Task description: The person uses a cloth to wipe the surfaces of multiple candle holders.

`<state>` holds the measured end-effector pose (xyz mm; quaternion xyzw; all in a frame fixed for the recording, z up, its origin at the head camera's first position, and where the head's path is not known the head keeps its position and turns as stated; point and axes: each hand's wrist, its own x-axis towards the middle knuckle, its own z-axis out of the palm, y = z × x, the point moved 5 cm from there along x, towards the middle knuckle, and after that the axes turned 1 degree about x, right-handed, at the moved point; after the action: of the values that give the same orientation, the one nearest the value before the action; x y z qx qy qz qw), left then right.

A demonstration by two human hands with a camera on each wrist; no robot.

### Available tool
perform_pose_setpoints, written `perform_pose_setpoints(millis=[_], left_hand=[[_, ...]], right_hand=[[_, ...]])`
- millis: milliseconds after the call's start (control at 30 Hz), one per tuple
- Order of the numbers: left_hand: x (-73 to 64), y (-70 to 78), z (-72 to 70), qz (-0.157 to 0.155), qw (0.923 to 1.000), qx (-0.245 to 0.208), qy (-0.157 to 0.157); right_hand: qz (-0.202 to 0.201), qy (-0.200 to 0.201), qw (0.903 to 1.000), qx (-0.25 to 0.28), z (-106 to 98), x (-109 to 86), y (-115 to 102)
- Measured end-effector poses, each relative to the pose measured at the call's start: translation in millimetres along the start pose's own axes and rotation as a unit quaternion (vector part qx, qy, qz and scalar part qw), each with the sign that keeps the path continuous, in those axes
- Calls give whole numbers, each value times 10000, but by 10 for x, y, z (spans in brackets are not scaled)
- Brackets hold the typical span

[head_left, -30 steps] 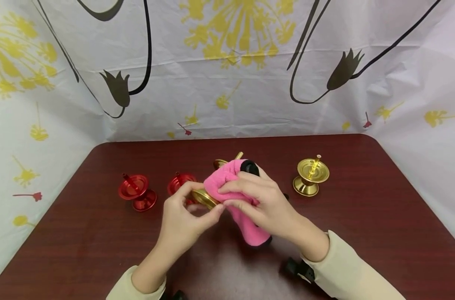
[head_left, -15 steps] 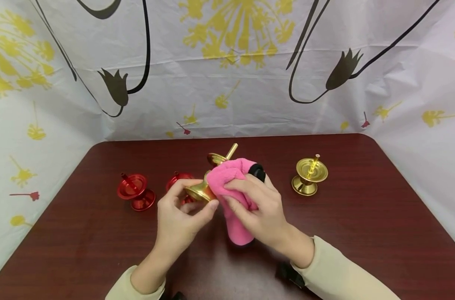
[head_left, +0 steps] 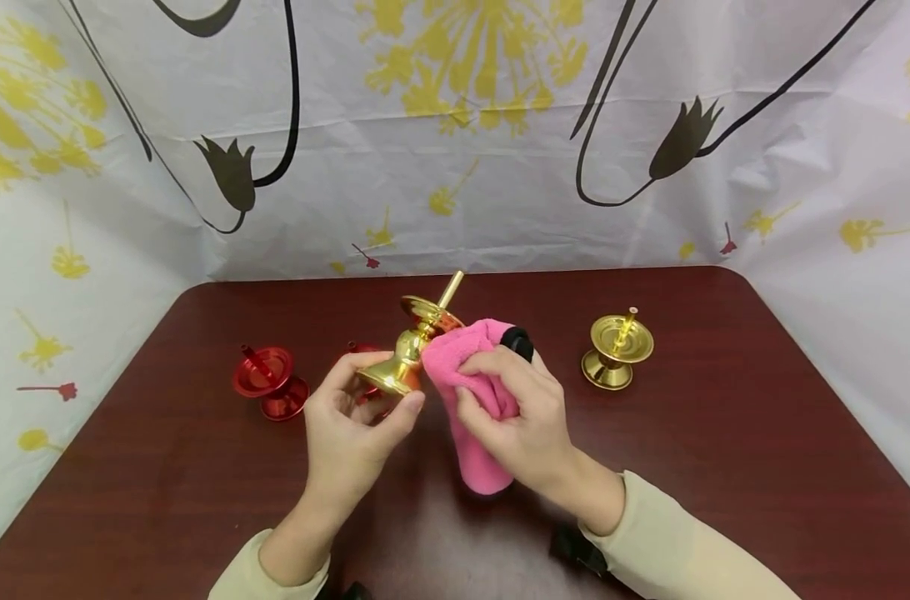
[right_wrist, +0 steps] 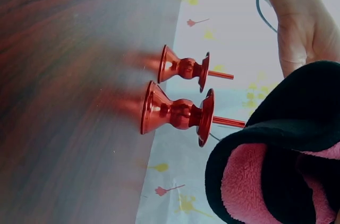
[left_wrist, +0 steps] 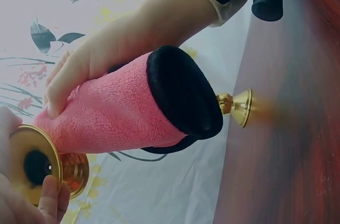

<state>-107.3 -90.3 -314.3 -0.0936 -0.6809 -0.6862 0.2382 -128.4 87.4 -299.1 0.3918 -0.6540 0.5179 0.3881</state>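
In the head view my left hand [head_left: 353,437] pinches the foot of a gold candle holder [head_left: 406,350], thumb on the near rim. The holder is raised and tilted right, its shallow dish and thin tube pointing up. A folded pink cloth [head_left: 466,417], black on its other side, is gripped by my right hand [head_left: 526,417] and lies against the holder's right side below the dish. The left wrist view shows the hollow underside of the foot [left_wrist: 34,165] and the cloth [left_wrist: 111,110] hanging beside it. Black cloth [right_wrist: 297,96] partly hides the right wrist view.
A red candle holder [head_left: 267,379] stands at the left. Another red one is mostly hidden behind my left hand but shows in the right wrist view [right_wrist: 183,70]. A second gold candle holder [head_left: 616,350] stands at the right on the dark red table [head_left: 725,467]. Patterned white sheeting [head_left: 455,225] hangs behind.
My left hand has shifted left and tipped the gold candle holder more upright, so its stem and dish show now. The cloth has slid off part of it; the right hand still grips the cloth.
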Motion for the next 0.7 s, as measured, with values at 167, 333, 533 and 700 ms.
perform_pose_setpoints(millis=[167,333,533,700], left_hand=[[-10,8,-8,126,9997,-175,62],[-24,11,-6,225,9992,-325,48],[-71,25,65,422,9971,-573,-286],[-116,90,132,537,9964,-312,-585]], right_hand=[[403,54,9992,-42,-2,-32,29],[815,110,9965,-114,1,-64,69],[2174,127,9747,500,42,-133,204],[2988,527,9388,1628,64,-185,226]])
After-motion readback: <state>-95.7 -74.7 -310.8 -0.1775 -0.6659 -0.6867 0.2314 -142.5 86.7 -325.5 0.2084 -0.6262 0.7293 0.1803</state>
